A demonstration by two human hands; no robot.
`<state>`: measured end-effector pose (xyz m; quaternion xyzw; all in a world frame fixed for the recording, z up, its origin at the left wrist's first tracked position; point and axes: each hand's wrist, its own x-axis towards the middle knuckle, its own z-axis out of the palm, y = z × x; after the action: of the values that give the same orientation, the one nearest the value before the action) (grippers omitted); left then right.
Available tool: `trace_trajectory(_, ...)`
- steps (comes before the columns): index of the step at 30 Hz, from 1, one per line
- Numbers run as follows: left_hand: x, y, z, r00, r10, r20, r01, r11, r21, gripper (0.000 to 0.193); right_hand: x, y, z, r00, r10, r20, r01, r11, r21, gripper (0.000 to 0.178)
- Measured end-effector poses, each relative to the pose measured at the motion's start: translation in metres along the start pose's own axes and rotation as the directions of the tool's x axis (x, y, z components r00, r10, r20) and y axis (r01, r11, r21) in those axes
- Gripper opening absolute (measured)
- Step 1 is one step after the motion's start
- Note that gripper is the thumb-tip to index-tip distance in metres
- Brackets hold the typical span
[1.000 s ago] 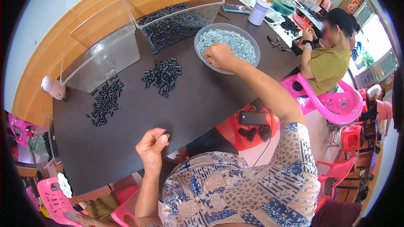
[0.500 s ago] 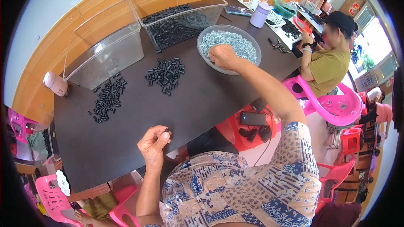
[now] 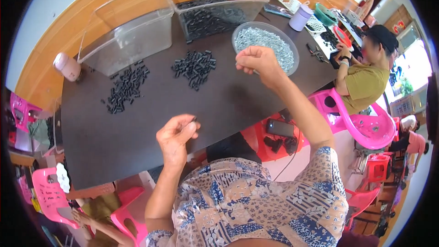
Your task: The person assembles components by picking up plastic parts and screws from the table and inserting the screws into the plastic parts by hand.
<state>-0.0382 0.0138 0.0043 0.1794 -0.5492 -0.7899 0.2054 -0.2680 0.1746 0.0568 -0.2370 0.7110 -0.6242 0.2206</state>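
My left hand hovers over the near part of the dark table, its fingers pinched on a small black piece. My right hand is raised just in front of the clear bowl of small silver parts, fingertips pinched together; whether a silver part sits between them I cannot make out. A pile of black plastic pieces lies mid-table to the left of that hand. A second, looser pile of black pieces lies further left.
Two clear plastic bins stand at the table's far edge: a nearly bare one and one holding black pieces. A pink roll stands at the far left. Another person sits on a pink chair at the right.
My right hand has lifted out of the bowl of silver parts and come back toward me. My left hand has stayed in place, still pinched.
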Motion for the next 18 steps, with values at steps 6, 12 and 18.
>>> trace_trajectory(6,0.009,0.007,0.009,1.0,-0.002,0.016,0.004,0.993,-0.114,0.015,-0.042,-0.011,0.076,0.993,-0.005,0.118,-0.01,0.991,0.13,0.014)
trace_trajectory(12,0.004,0.009,0.002,1.0,0.012,0.006,-0.011,0.991,-0.131,0.014,-0.057,0.003,0.11,0.981,-0.121,0.148,0.097,0.982,0.162,0.01)
trace_trajectory(18,0.0,0.004,0.0,1.0,0.0,-0.004,-0.001,0.979,-0.203,0.012,-0.069,0.01,0.121,0.927,-0.34,0.156,0.357,0.93,-0.093,0.008)
